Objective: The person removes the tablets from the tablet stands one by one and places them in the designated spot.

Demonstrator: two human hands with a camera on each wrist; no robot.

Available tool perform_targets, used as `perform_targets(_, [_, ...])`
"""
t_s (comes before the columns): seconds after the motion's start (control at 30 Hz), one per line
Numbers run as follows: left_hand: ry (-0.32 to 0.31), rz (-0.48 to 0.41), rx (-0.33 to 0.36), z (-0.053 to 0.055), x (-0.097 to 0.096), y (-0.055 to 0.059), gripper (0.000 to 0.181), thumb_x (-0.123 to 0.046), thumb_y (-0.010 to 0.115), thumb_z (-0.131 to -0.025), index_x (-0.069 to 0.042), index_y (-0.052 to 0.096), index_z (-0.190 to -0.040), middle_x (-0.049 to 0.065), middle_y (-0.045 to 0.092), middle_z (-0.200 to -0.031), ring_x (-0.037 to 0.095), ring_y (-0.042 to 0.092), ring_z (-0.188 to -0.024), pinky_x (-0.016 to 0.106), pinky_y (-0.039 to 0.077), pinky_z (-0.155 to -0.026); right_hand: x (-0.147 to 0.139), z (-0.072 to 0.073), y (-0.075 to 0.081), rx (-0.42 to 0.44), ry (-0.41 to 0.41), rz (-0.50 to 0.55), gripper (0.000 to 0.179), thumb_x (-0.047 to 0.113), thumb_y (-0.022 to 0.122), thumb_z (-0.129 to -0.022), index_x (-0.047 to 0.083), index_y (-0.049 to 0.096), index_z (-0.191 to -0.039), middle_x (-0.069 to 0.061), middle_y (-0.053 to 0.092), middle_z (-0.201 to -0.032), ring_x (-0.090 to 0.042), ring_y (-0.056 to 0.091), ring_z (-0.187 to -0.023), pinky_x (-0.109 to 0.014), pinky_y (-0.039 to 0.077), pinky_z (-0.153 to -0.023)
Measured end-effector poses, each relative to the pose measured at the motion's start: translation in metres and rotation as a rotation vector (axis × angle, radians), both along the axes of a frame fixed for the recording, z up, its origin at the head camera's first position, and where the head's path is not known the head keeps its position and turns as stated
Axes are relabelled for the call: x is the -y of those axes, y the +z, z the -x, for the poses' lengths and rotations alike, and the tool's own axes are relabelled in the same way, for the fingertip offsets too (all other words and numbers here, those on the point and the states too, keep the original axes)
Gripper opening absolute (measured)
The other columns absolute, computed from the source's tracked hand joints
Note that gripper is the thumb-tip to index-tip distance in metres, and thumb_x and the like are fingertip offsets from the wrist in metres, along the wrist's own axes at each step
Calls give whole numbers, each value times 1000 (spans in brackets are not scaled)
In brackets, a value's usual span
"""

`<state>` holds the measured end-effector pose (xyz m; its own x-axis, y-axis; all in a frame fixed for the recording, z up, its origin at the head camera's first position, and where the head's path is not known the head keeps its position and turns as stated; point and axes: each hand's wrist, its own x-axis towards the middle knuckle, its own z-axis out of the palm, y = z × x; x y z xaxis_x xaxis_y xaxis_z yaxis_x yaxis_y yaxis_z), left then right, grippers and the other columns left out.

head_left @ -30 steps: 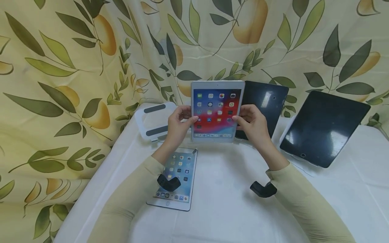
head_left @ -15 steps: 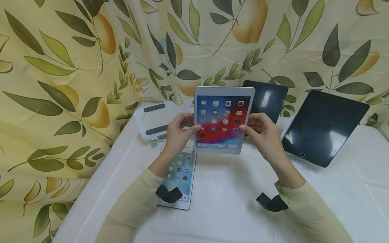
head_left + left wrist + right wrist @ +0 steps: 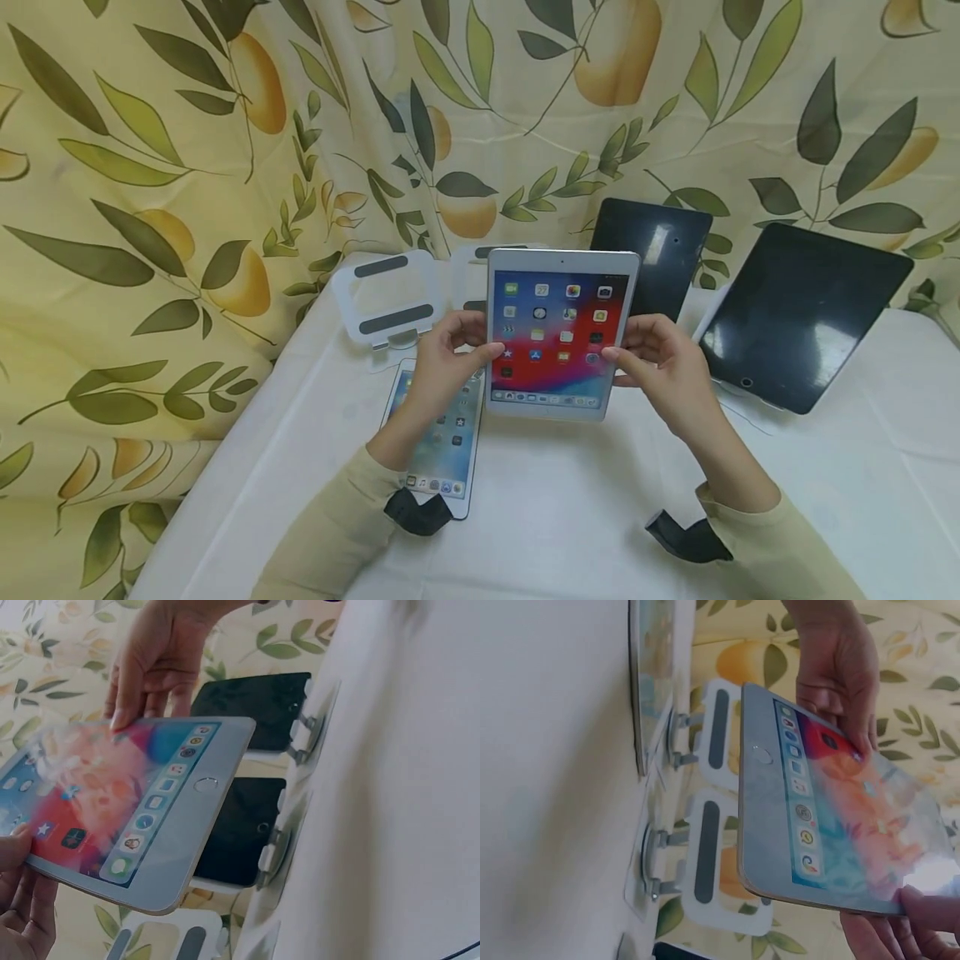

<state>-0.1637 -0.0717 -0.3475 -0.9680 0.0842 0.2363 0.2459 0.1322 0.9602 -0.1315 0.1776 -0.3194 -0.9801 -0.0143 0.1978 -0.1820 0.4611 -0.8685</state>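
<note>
A white-framed tablet (image 3: 555, 333) with a lit red and blue home screen is held upright above the table, leaning slightly back. My left hand (image 3: 453, 358) pinches its left edge, thumb on the front and fingers behind. On the opposite edge, my right hand (image 3: 663, 371) grips in the same way. Both wrist views show the tablet's home button (image 3: 206, 784) at the lower end, with the lower edge off the table. Beneath my left forearm a second lit tablet (image 3: 450, 450) lies on the white cloth, partly covered by the arm.
Two white folding stands with dark grip strips are at the back: the left stand (image 3: 397, 296) and another stand (image 3: 468, 279) partly behind the held tablet. Farther right, a dark-screened tablet (image 3: 648, 258) and a larger black tablet (image 3: 802, 317) lean on stands. A patterned curtain (image 3: 525, 125) hangs behind.
Both hands have brought the held tablet down and slightly right in the head view, closer to me. The second white stand now shows behind it. The other tablets have not moved.
</note>
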Motion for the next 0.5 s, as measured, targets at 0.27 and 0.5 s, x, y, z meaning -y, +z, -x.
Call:
perform_targets(0.27, [-56, 17, 84, -12, 0, -10, 32, -10, 73, -81, -7, 62, -112, 9, 64, -96, 16, 60, -87, 27, 53, -72, -9, -14, -8, 104, -5, -30, 40, 19, 65, -90, -1, 48, -120, -21, 60, -101, 3, 61, -85, -31, 57, -63])
perform_targets(0.5, [-135, 37, 161, -18, -2, -18, 32, -8, 73, -81, -8, 62, -111, 8, 63, -95, 14, 60, -82, 27, 56, -68, -17, -25, -17, 178, 17, -45, 42, 18, 66, -89, -2, 47, -120, -21, 60, -102, -9, 65, -89, -34, 58, -63])
